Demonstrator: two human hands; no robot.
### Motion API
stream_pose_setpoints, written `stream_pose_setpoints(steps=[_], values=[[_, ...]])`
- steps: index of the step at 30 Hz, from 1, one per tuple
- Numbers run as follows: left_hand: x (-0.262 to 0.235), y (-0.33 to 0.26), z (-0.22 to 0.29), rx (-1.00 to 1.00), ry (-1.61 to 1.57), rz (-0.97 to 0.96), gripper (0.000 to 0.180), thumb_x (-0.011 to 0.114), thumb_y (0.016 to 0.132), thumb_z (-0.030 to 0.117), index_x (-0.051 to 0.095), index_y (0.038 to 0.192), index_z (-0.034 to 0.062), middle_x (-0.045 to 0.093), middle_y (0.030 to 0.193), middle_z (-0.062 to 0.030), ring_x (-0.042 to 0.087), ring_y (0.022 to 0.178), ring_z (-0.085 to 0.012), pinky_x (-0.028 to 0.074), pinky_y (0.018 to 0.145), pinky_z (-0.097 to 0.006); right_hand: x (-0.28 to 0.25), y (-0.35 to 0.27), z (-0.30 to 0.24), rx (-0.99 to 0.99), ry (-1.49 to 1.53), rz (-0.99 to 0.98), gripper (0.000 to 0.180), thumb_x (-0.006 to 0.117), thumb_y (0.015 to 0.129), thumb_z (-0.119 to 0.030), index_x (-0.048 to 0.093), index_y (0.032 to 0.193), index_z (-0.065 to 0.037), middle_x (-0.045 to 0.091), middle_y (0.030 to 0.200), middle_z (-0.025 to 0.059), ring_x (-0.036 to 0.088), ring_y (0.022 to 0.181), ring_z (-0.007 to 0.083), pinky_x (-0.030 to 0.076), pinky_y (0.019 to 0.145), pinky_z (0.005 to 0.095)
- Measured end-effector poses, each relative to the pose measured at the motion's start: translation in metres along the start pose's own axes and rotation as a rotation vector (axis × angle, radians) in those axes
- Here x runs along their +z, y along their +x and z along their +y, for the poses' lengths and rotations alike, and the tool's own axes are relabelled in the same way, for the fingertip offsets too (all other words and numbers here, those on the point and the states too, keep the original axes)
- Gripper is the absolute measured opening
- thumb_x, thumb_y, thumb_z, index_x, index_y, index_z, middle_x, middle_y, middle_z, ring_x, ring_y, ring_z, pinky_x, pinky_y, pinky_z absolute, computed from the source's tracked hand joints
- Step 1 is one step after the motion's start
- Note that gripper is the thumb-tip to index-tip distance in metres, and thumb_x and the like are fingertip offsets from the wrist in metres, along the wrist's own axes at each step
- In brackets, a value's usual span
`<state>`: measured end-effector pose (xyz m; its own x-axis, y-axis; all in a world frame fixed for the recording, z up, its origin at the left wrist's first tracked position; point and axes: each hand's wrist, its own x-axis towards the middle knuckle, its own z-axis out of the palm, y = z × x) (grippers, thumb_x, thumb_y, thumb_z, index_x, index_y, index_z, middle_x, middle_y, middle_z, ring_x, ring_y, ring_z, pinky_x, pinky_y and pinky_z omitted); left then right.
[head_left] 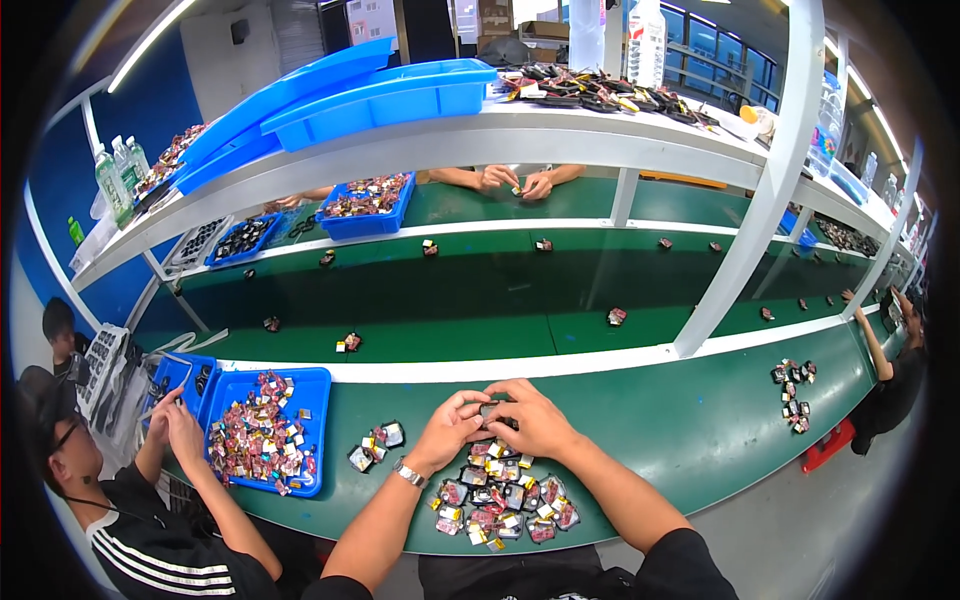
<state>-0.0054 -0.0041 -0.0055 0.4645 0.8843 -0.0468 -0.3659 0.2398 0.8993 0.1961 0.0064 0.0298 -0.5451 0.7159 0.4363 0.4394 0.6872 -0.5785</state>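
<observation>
Both hands meet over the green bench (620, 450) in front of me. My left hand (445, 432) and my right hand (530, 418) have their fingers closed around a small dark electronic module (489, 410), largely hidden by the fingers. Just below them, toward my body, lies a pile of small electronic modules (505, 497) in black housings with reddish wires and white-and-yellow parts. A smaller group of similar modules (376, 446) lies left of my left wrist, which wears a metal-band watch.
On the left stands a blue bin (326, 420) full of wired parts, beside a co-worker (165, 500). Beyond a white rail (440, 370), modules sit spaced along a green conveyor (480, 320). A white shelf (420, 140) and post (750, 200) stand above. More modules (793, 390) lie right.
</observation>
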Motion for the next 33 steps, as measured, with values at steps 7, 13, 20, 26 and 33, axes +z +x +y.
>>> stream_pose_setpoints(steps=[7,13,20,26,33], values=[[0.002,0.002,0.001,0.009,-0.04,0.02,0.027,0.049,0.097,0.004,0.044,0.123,0.0039,0.059,0.118,-0.0119,0.06,0.11,-0.0194,0.053,0.094,-0.035,0.005,-0.002,-0.002,0.075,0.046,0.071,0.011,0.068,0.079,-0.014,0.07,0.085,-0.006,0.059,0.117,0.0093,0.053,0.114,0.0277,0.046,0.094,0.0375],[-0.001,0.002,-0.002,0.014,-0.081,0.034,0.026,0.051,0.097,0.007,0.045,0.123,0.0042,0.059,0.118,-0.0113,0.06,0.109,-0.0188,0.053,0.092,-0.035,0.016,-0.002,-0.005,0.098,0.053,0.161,0.009,0.068,0.079,-0.011,0.07,0.086,-0.005,0.059,0.116,0.0085,0.055,0.11,0.0267,0.049,0.089,0.0362],[-0.003,0.002,-0.003,0.012,-0.085,0.034,0.024,0.051,0.098,0.008,0.046,0.121,0.0051,0.06,0.116,-0.0101,0.061,0.107,-0.0175,0.054,0.09,-0.032,0.019,-0.004,-0.005,0.098,0.098,0.211,0.012,0.07,0.078,-0.009,0.072,0.089,-0.006,0.062,0.113,0.0077,0.056,0.108,0.0272,0.049,0.089,0.0364],[-0.004,0.003,-0.004,0.035,-0.098,0.025,0.024,0.051,0.098,0.008,0.046,0.121,0.0056,0.06,0.117,-0.0104,0.061,0.108,-0.0179,0.054,0.089,-0.031,0.025,-0.003,-0.001,0.148,0.153,0.219,0.016,0.073,0.077,-0.009,0.074,0.093,-0.009,0.064,0.113,0.0078,0.057,0.109,0.0264,0.049,0.091,0.0372],[-0.001,0.002,-0.007,0.102,-0.149,0.016,0.022,0.052,0.097,0.007,0.046,0.119,0.0054,0.061,0.117,-0.0124,0.061,0.109,-0.0189,0.053,0.091,-0.033,0.027,-0.001,-0.004,0.1,0.191,0.241,0.016,0.072,0.077,-0.008,0.074,0.093,-0.008,0.062,0.118,0.0086,0.055,0.114,0.0292,0.046,0.097,0.0391]])
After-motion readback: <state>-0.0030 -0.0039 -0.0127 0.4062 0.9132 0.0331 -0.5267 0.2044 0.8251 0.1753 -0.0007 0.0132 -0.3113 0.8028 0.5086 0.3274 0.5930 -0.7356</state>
